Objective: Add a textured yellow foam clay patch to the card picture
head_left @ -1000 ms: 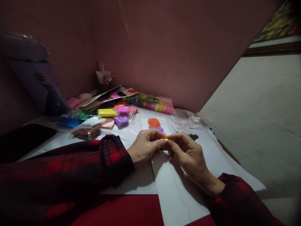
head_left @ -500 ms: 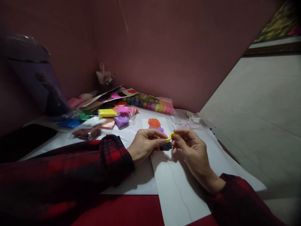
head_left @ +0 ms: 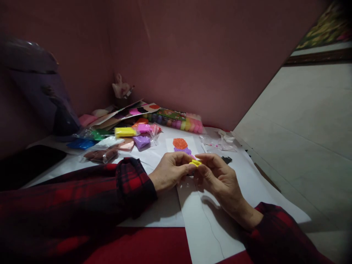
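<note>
A small folded piece of yellow modelling clay (head_left: 195, 162) is pinched between the fingertips of both hands. My left hand (head_left: 172, 170) closes on its left end, thumb against forefinger. On the other side my right hand (head_left: 220, 178) grips it the same way. Below the hands lies a white sheet (head_left: 202, 220) with a thin wavy pencil line. Orange clay (head_left: 180, 143) and purple clay (head_left: 183, 150) are pressed onto its far part in rounded, textured shapes. Pink and dark patches beyond them are mostly hidden by my fingers.
Left of the sheet are bagged clay packs, among them a yellow pack (head_left: 125, 132), a purple pack (head_left: 142, 142) and a brown pack (head_left: 101, 155). A long pack of coloured clay (head_left: 176, 121) rests by the wall. A clear plastic bag (head_left: 218, 141) and a small black piece (head_left: 227, 160) lie right.
The yellow clay was a stretched, curved strip; now it is bunched into a short folded piece. My right hand has moved left, closer to my left hand, uncovering the black piece.
</note>
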Tool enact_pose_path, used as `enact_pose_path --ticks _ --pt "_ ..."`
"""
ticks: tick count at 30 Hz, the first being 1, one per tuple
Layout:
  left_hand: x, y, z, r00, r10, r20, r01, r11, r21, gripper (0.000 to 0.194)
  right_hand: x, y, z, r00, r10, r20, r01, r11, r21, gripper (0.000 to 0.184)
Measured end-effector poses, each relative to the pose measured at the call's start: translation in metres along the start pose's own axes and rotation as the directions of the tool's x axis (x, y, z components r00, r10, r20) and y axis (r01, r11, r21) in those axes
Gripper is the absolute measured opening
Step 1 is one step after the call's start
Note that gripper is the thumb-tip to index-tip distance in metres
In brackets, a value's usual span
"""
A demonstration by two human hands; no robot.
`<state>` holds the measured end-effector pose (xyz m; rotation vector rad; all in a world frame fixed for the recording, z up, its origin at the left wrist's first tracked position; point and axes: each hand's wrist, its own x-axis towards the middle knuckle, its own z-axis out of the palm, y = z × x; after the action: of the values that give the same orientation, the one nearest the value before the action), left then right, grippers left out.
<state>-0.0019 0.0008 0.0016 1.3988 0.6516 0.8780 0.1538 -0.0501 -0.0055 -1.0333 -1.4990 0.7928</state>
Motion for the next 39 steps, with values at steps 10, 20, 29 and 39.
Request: enact_pose_path --ticks 10,20,29,39 --pt "0.000 0.000 -0.002 0.999 -0.013 0.030 0.014 0.999 -0.041 0.024 -0.001 0.003 0.000 0.995 -0.104 0.011 0.104 0.984 -0.142 0.006" --pt "0.002 0.002 0.000 0.984 0.046 -0.170 -0.046 0.999 0.005 0.005 0.005 0.000 0.003 0.979 0.057 -0.195 -0.056 0.998 0.008 0.015" --pt "-0.001 0.001 0.000 1.000 0.004 0.000 -0.004 0.991 -0.133 0.023 0.007 0.001 0.000 0.966 0.074 -0.248 -0.080 0.997 -0.014 0.017" --pt "0.001 0.000 -0.001 1.000 -0.010 0.014 0.011 0.996 -0.089 0.018 -0.001 0.001 0.000 0.998 -0.060 -0.001 0.059 0.994 -0.089 0.018"
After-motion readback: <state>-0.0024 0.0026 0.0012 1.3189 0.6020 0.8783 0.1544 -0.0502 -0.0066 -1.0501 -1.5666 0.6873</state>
